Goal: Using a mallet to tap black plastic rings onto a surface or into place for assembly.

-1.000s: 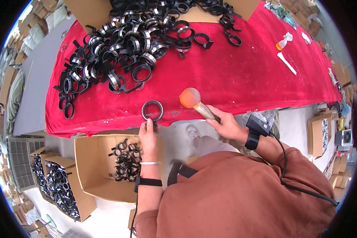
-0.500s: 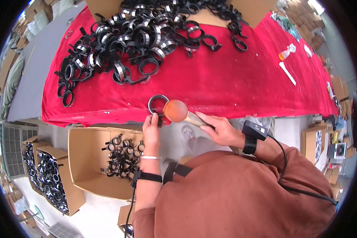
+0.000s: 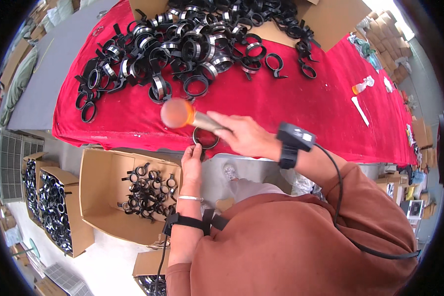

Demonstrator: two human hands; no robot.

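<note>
My left hand [image 3: 192, 160] pinches a black ring-shaped clamp [image 3: 212, 144] by its stem, at the front edge of the red-covered table [image 3: 281, 118]. Over the ring, my right hand [image 3: 241, 133] is wrapped round the handle of a mallet [image 3: 178, 113] with a rounded orange head. The mallet head points left, above the cloth and apart from the ring as far as I can see. Beyond both hands lies a heap of similar black clamps [image 3: 192, 49], several with shiny metal bands inside. A single loose clamp [image 3: 275, 62] rests at the heap's right side.
Below the table on the left stands an open cardboard box [image 3: 101, 197] holding several black clamps. Fuller boxes [image 3: 79, 217] sit further left, and another box [image 3: 145, 264] is beside my left forearm. A white strip [image 3: 360, 111] lies on the cloth at the right.
The mallet has swung left and away from my body, from beside the ring to beyond it. My left hand keeps the clamp and has shifted slightly; the whole view has tilted a little.
</note>
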